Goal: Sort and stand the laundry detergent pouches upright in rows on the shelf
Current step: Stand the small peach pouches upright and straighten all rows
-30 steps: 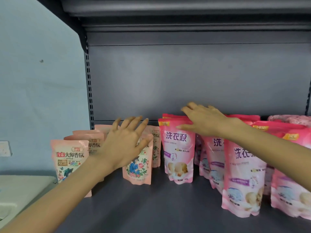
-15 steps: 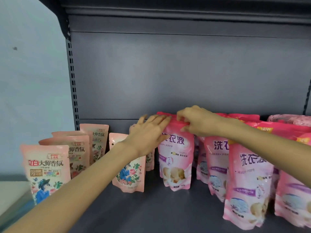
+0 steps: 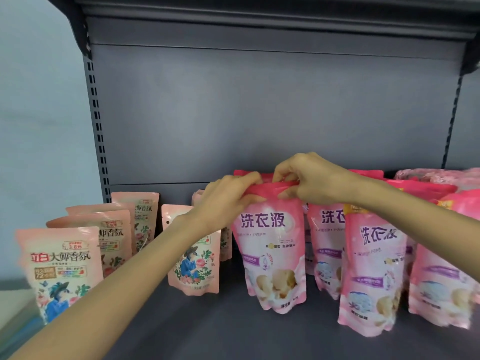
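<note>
1. I see left hand (image 3: 228, 201) and right hand (image 3: 309, 178) pinching the red top seal of a glossy pink plastic detergent pouch (image 3: 272, 255), upright on the dark grey metal shelf (image 3: 207, 331).
2. Right of that pouch: matching pink pouches (image 3: 371, 276), upright, loosely rowed.
3. Left of it: peach floral pouches (image 3: 59, 268), upright, staggered.
4. My call: sorted by kind; rows need tightening.

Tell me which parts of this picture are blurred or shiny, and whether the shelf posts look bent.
Head view: the glossy pink detergent pouch, pinched at its top by the left hand and right hand, carries glare along its top edge; head view: the pink pouches at the right edge are smeared; head view: the slotted dark grey shelf post leans and curves, a wide-angle effect.
</note>
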Available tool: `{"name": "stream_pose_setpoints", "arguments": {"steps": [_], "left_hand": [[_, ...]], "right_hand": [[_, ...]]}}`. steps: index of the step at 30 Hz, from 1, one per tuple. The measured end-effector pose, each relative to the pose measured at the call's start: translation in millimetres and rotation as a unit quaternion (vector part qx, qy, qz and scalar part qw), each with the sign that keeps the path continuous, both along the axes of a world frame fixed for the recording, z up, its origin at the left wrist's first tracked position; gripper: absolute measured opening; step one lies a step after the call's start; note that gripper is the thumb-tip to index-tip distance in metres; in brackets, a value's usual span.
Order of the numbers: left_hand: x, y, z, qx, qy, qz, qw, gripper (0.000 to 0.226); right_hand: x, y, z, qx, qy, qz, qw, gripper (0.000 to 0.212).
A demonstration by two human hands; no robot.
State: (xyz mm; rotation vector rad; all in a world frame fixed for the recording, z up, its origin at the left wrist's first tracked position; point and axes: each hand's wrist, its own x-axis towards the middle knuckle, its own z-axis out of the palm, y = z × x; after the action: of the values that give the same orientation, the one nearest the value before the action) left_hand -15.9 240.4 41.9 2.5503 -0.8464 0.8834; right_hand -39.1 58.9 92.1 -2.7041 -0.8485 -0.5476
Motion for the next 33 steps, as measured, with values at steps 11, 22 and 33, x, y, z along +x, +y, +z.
{"name": "stream_pose_setpoints", "arguments": {"steps": [11, 22, 33], "left_hand": [[-40, 31, 15, -0.083, 0.049, -0.03, 0.995, 0.002], [-68, 94, 11, -0.076, -0.009, 0.096, 0.992, 0.013], [-72, 109, 1, -0.123, 0.025, 0.122, 0.985, 0.026]], "right_hand": [[-16, 5, 33, 0.078, 0.236, 0.098, 0.964, 0.035], [73, 38, 43, -0.131, 0.023, -0.089, 0.987, 0.047], [111, 55, 21, -0.268, 0.121, -0.136, 0.946, 0.041]]}}
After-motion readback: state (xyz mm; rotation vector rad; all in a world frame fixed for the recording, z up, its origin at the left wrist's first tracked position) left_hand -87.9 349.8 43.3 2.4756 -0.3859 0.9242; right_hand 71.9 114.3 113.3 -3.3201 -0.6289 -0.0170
